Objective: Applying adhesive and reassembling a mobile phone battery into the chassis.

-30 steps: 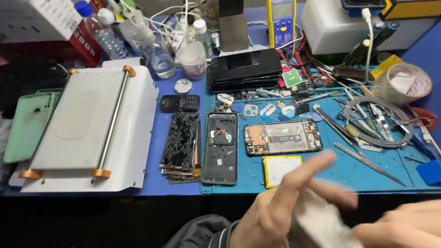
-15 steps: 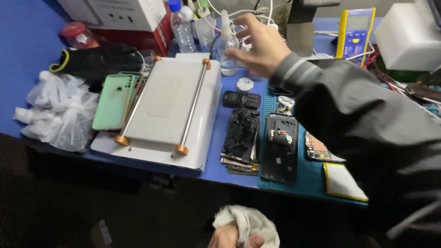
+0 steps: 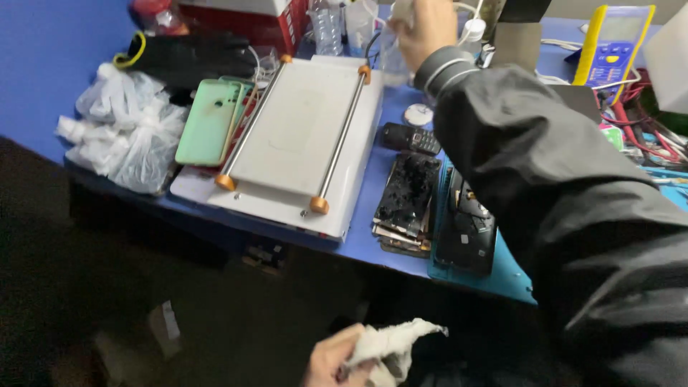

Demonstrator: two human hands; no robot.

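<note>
At the bottom centre of the frame the left hand has its fingers clenched on a crumpled white cloth, held low in front of the dark space under the desk; the wrist is cut off by the lower edge. The right hand reaches to the top centre, over a clear plastic bottle at the back of the desk. Its fingers run out of the frame there, so I cannot tell whether they grip anything or hang loose. The black sleeve fills the right side and hides much of the blue mat and part of the opened black phone lying on it. Just left of that phone sits a stack of cracked screens, with a small dark keypad phone above it. The white flat machine with two metal rods takes the middle, a pale green phone case leaning at its left edge. Bunched clear plastic bags lie at the far left. A yellow meter stands at the upper right, its lower part blocked by the sleeve.
</note>
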